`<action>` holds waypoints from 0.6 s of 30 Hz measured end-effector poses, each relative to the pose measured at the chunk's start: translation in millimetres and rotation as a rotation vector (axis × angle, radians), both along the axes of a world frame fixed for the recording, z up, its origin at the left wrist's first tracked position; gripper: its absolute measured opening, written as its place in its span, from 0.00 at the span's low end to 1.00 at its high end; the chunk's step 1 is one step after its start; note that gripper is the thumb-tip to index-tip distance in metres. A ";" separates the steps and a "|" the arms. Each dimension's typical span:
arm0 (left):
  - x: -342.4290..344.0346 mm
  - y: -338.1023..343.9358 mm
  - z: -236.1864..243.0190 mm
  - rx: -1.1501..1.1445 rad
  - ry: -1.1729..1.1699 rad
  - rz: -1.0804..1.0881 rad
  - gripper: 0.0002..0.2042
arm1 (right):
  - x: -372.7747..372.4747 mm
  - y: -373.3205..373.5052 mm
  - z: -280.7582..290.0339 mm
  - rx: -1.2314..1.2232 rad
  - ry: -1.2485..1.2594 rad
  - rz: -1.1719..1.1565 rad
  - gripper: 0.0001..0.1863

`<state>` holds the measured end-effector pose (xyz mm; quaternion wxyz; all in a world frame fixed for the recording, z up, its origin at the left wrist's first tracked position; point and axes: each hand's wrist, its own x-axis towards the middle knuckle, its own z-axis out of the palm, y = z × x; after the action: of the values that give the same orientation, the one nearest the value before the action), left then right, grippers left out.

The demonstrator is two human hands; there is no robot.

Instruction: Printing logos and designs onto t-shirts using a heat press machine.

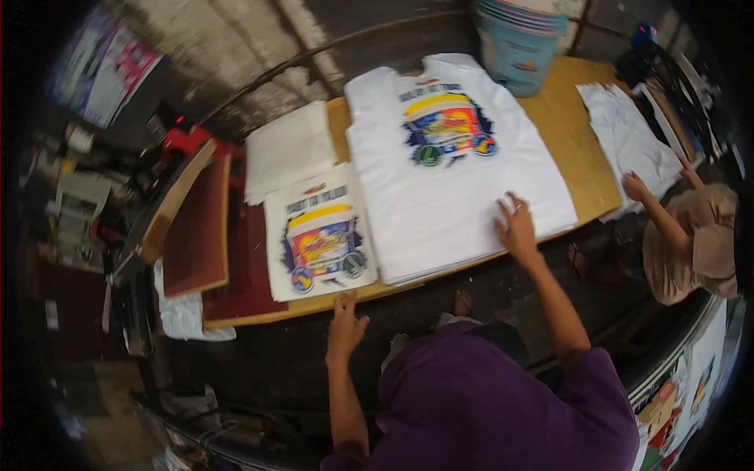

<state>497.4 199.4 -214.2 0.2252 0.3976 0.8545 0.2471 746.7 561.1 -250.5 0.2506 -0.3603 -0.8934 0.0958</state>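
Pressing flat on the lower right part of the spread white T-shirt (463,169), the right hand (516,228) lies palm down with fingers splayed, gripping nothing. Left hand (344,323) rests at the near edge of the wooden table (577,149), just below the printed sheet (320,233), fingers loosely spread and reaching up toward that sheet's lower edge; nothing pinched. Counts: two colourful bucket-shaped prints, one on the shirt's chest, one on the sheet; one shirt fully spread, topping a stack whose edges show along its near side, number of layers cannot be told. Shirt's long axis runs from the near table edge toward the far edge, neck end pointing away from the person and tilted slightly left; print reads upright from the near side. Left of the shirt, touching it, lies the sheet, and beyond that a plain white folded stack (289,149). Behind the shirt's collar stands one blue bucket (518,43). Right of the shirt, apart from it, another white cloth (632,145) lies under a co-worker's hand (635,187).
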 end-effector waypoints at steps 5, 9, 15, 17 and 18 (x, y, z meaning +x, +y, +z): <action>30.8 -129.1 10.7 -0.067 -0.225 0.158 0.26 | -121.3 -145.5 6.2 0.095 -0.088 0.277 0.31; 38.8 -239.5 -7.5 -0.056 -0.265 0.327 0.26 | -167.1 -190.4 -24.9 0.170 -0.242 0.232 0.33; 3.5 -320.3 0.1 -0.024 -0.286 0.612 0.26 | -184.0 -209.8 -44.2 0.149 -0.600 0.168 0.29; -11.1 -338.2 -5.9 0.027 -0.307 0.666 0.26 | -188.5 -213.4 -36.4 0.136 -0.682 0.150 0.28; -19.0 -346.3 -10.6 0.072 -0.327 0.692 0.25 | -191.5 -215.5 -34.5 0.135 -0.712 0.142 0.28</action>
<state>478.3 -146.8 -224.8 0.2476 0.0485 0.8818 0.3985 555.2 345.6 -285.0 -0.0604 -0.2909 -0.9517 -0.0775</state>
